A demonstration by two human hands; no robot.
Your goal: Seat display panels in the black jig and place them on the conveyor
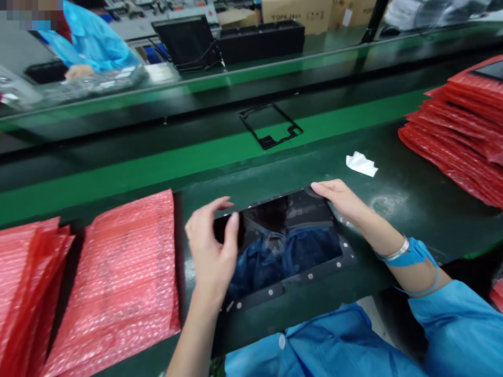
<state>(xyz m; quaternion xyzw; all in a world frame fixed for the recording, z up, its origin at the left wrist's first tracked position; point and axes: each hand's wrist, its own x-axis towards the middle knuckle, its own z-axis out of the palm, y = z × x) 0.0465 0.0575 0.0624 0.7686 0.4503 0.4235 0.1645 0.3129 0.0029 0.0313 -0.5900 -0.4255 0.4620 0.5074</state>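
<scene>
A glossy black display panel (291, 235) lies across the dark green bench in front of me, with several round silvery spots along its near edge. It mirrors blue clothing. My right hand (340, 196) grips the far right corner of the panel, thumb along its edge; its other fingers are mostly hidden. Over the panel's left end is my left hand (210, 243), thumb and index finger apart with a gap between them. Whether the left fingertips touch the panel I cannot tell.
Red bubble-wrap bags (129, 277) lie at the left. A tall stack of red bags (463, 125) stands at the right. Beyond the panel are a thin black frame (271, 125) and a crumpled white tissue (361, 164). A person in blue (94, 39) works across the raised ledge.
</scene>
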